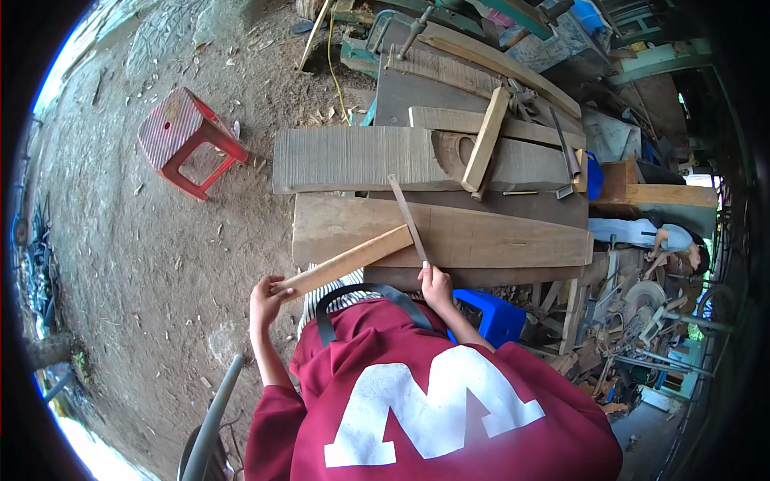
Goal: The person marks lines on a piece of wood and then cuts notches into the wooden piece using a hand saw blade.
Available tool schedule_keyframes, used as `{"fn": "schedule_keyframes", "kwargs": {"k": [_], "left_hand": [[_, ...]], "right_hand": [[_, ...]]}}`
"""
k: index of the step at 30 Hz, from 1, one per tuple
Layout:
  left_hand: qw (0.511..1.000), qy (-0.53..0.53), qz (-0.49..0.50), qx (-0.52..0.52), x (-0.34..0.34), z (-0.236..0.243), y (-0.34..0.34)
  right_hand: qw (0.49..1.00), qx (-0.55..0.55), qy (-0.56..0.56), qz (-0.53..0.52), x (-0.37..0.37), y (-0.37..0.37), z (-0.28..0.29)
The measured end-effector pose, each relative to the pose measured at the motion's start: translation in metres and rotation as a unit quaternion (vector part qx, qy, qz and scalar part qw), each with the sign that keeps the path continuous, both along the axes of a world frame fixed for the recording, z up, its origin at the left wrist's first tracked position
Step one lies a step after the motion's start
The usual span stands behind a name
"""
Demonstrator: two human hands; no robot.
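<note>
My left hand (268,297) is closed around the near-left end of a light wooden slat (345,260). The slat runs up and to the right, its far end lying over a wide plank (481,232) on the workbench. Closed in my right hand (435,284) is the lower end of a long, thin, flat file (407,215). It crosses the far end of the slat, and its tip reaches over a grooved grey board (353,160). Whether the file presses on the slat's end or just lies against it, I cannot tell.
A short wooden bar (486,140) lies across the boards, near a hammer-like tool (566,148). A clamp (415,32) stands at the bench's far end. A red striped stool (188,136) is on the dirt floor at left; a blue stool (493,315) sits by my right arm. A person (650,234) is at right.
</note>
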State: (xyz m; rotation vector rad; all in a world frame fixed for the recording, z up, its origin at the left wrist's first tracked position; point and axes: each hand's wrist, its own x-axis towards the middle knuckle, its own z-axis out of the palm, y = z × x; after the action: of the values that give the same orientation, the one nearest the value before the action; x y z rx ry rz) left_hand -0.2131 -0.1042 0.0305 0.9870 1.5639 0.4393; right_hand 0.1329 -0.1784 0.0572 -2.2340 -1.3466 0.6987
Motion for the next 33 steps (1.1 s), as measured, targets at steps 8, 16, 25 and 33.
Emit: {"fn": "schedule_keyframes", "kwargs": {"k": [8, 16, 25, 33], "left_hand": [[0.954, 0.240, -0.179, -0.002, 0.024, 0.045, 0.009], [0.877, 0.366, -0.248, 0.188, 0.146, 0.093, -0.008], [0.855, 0.325, -0.309, 0.260, 0.232, 0.028, 0.003], [0.850, 0.350, -0.289, 0.266, 0.232, 0.025, 0.006]], "right_hand": [[1.000, -0.009, 0.012, -0.002, 0.003, 0.000, 0.002], [0.995, -0.032, 0.096, 0.000, 0.019, -0.001, -0.004], [0.955, -0.060, 0.277, 0.088, 0.041, 0.011, -0.006], [0.910, -0.067, 0.401, 0.081, 0.040, 0.012, -0.022]]}}
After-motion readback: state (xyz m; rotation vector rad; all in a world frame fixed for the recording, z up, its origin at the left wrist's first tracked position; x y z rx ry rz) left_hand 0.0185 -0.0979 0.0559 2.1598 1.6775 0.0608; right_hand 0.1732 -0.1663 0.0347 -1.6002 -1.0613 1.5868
